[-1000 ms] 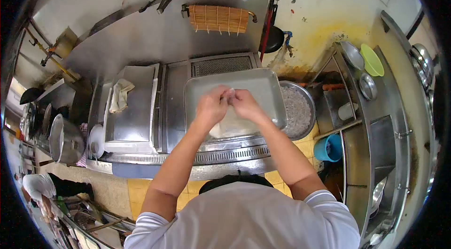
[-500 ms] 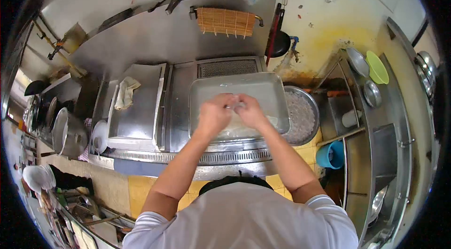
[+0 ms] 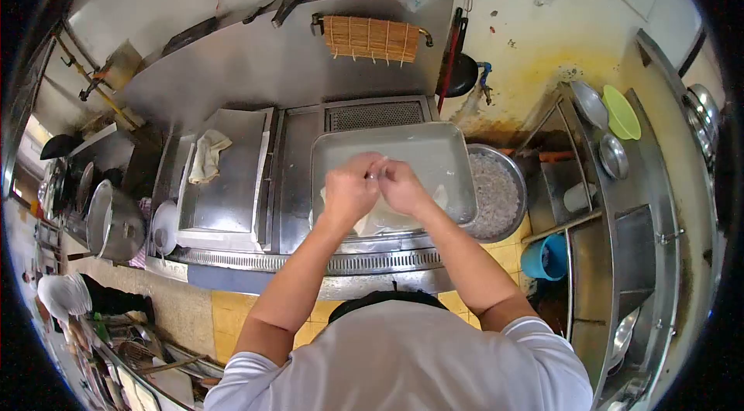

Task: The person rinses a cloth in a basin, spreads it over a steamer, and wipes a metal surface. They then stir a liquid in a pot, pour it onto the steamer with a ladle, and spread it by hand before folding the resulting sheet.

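My left hand (image 3: 351, 188) and my right hand (image 3: 401, 185) meet over a large shallow metal tray (image 3: 457, 178). Their fingers are curled and pinched together at the tips. Whatever lies between them is too small and hidden to make out. Inside the tray, pale, soft-looking pieces (image 3: 385, 223) lie under my wrists, close to the near side. A round metal bowl (image 3: 521, 178) stands against the tray's right side, filled with a pale greyish-pink, lumpy mass (image 3: 496, 192).
Left of the tray, a cloth (image 3: 208, 157) lies on a steel counter section (image 3: 221, 206). A large pot (image 3: 115, 221) stands further left. A bamboo mat (image 3: 372, 37) hangs ahead. To the right are a blue bucket (image 3: 545, 256) and metal shelving (image 3: 601, 244). Another person (image 3: 66, 295) is at far left.
My right hand has shifted slightly left and closed in against my left hand. A small shiny or clear bit seen between the fingers before is now mostly hidden.
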{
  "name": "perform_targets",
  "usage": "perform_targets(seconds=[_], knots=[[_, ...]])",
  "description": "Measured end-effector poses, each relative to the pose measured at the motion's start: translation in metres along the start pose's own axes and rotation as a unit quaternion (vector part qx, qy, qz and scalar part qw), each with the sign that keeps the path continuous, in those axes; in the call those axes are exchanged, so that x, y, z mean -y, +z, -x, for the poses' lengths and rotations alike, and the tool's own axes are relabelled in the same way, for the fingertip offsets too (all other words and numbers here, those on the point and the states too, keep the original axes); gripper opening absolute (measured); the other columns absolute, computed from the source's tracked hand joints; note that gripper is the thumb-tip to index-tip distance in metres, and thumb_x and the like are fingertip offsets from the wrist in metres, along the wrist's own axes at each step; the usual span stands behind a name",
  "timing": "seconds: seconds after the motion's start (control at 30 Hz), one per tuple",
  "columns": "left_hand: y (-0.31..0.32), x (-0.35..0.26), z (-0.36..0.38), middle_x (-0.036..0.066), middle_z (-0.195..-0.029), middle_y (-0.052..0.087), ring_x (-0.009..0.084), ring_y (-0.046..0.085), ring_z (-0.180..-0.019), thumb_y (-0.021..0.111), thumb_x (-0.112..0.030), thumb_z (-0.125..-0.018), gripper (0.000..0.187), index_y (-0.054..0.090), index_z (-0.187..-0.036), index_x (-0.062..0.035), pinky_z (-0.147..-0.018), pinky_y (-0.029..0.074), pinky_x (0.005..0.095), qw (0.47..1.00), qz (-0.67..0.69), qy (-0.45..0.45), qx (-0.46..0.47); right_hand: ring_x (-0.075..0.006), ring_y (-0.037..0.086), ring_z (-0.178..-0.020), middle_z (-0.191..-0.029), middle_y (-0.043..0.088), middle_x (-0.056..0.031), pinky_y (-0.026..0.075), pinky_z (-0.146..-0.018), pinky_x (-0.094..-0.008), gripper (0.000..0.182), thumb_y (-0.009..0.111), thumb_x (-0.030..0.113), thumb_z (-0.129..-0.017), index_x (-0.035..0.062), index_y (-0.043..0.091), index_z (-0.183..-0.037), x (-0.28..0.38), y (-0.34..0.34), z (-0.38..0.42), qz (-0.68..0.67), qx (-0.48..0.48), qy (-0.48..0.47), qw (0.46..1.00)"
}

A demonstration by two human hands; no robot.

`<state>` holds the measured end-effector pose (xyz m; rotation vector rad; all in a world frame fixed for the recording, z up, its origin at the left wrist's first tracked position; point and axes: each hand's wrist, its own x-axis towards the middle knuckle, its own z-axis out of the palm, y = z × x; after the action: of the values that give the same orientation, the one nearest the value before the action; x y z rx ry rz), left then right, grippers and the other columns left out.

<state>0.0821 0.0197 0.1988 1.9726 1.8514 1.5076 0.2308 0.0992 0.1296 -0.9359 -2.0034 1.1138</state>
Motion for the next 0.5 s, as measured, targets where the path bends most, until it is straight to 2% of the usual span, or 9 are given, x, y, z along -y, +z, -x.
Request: perform_targets(seconds=[0.07, 0.1, 0.13, 0.17, 0.2, 0.27, 0.4, 0.47, 0.5], knots=[[-0.024, 0.001, -0.018, 0.015, -0.1, 0.075, 0.0283, 0.074, -0.089, 0.058, 0.009, -0.072, 0.035, 0.074, -0.1, -0.0049, -0.079, 0.058, 0.0359, 0.999, 0.041, 0.003, -0.028, -0.0396, 0.065, -0.113, -0.121, 0.068, -0.0265, 0.05, -0.101, -0.0429, 0.043, 0.057, 0.019, -0.088, -0.0025, 0.066, -0.125, -0.006, 0.005, 0.003, -0.011, 0.027, 0.091, 0.995], [-0.047, 0.005, -0.027, 0.013, -0.097, 0.076, 0.0255, 0.073, -0.088, 0.057, 0.011, -0.072, 0.035, 0.073, -0.099, -0.0026, -0.081, 0.057, 0.0338, 0.996, 0.06, -0.024, -0.062, -0.0404, 0.065, -0.112, -0.12, 0.068, -0.0269, 0.051, -0.1, -0.0438, 0.041, 0.057, 0.019, -0.088, -0.0013, 0.067, -0.122, -0.038, 0.001, 0.011, 0.076, -0.013, 0.085, 0.993], [-0.067, 0.005, -0.032, 0.011, -0.093, 0.075, 0.0203, 0.07, -0.089, 0.056, 0.012, -0.074, 0.032, 0.072, -0.098, 0.0006, -0.084, 0.054, 0.0313, 0.983, 0.111, -0.101, -0.103, -0.0412, 0.066, -0.112, -0.119, 0.067, -0.0273, 0.052, -0.099, -0.0446, 0.038, 0.057, 0.019, -0.088, -0.0001, 0.068, -0.12, -0.076, -0.014, 0.023, 0.162, -0.05, 0.078, 0.982], [-0.083, 0.019, -0.033, 0.009, -0.093, 0.074, 0.0159, 0.066, -0.088, 0.061, 0.006, -0.083, 0.018, 0.072, -0.097, 0.0026, -0.084, 0.051, 0.0295, 0.969, 0.126, -0.133, -0.168, -0.0419, 0.066, -0.11, -0.117, 0.068, -0.0265, 0.052, -0.097, -0.0461, 0.036, 0.058, 0.019, -0.088, 0.0014, 0.069, -0.117, -0.09, -0.038, 0.029, 0.226, -0.009, 0.13, 0.965], [-0.097, 0.034, -0.032, 0.011, -0.091, 0.073, 0.015, 0.065, -0.084, 0.065, -0.004, -0.092, 0.01, 0.072, -0.096, 0.0028, -0.082, 0.051, 0.0295, 0.962, 0.091, -0.172, -0.193, -0.0425, 0.066, -0.108, -0.115, 0.068, -0.0258, 0.053, -0.094, -0.0475, 0.034, 0.059, 0.019, -0.087, 0.0028, 0.07, -0.115, -0.104, -0.062, 0.037, 0.287, 0.033, 0.181, 0.94], [-0.097, 0.074, -0.011, 0.012, -0.089, 0.073, 0.0149, 0.063, -0.082, 0.066, -0.01, -0.094, 0.014, 0.072, -0.095, 0.0025, -0.08, 0.051, 0.0299, 0.961, 0.027, -0.205, -0.186, -0.044, 0.067, -0.099, -0.105, 0.071, -0.0227, 0.053, -0.089, -0.0485, 0.027, 0.059, 0.018, -0.086, 0.0037, 0.072, -0.104, -0.153, -0.091, 0.057, 0.307, -0.049, 0.144, 0.939], [-0.073, 0.166, 0.045, 0.014, -0.084, 0.072, 0.02, 0.066, -0.081, 0.069, -0.016, -0.094, 0.018, 0.072, -0.097, 0.0008, -0.079, 0.052, 0.0347, 0.937, -0.04, -0.321, -0.134, -0.0367, 0.07, -0.085, -0.088, 0.073, -0.0189, 0.053, -0.078, -0.0452, 0.022, 0.063, 0.021, -0.085, 0.003, 0.074, -0.092, -0.147, -0.137, 0.053, 0.176, -0.065, 0.166, 0.968], [-0.059, 0.203, 0.07, 0.015, -0.09, 0.072, 0.0246, 0.069, -0.087, 0.072, -0.019, -0.092, 0.021, 0.071, -0.1, 0.0003, -0.082, 0.053, 0.0374, 0.926, -0.107, -0.36, -0.038, -0.0303, 0.07, -0.077, -0.08, 0.072, -0.0165, 0.053, -0.072, -0.0421, 0.022, 0.066, 0.022, -0.085, 0.002, 0.074, -0.088, -0.141, -0.15, 0.046, 0.073, -0.079, 0.173, 0.979], [-0.048, 0.218, 0.077, 0.016, -0.093, 0.073, 0.0269, 0.07, -0.09, 0.073, -0.02, -0.091, 0.023, 0.071, -0.102, 0.0, -0.084, 0.053, 0.0388, 0.915, -0.141, -0.377, 0.01, -0.0267, 0.069, -0.075, -0.079, 0.072, -0.0152, 0.052, -0.07, -0.0407, 0.022, 0.068, 0.023, -0.085, 0.0017, 0.074, -0.089, -0.122, -0.152, 0.042, 0.076, -0.083, 0.158, 0.981]])
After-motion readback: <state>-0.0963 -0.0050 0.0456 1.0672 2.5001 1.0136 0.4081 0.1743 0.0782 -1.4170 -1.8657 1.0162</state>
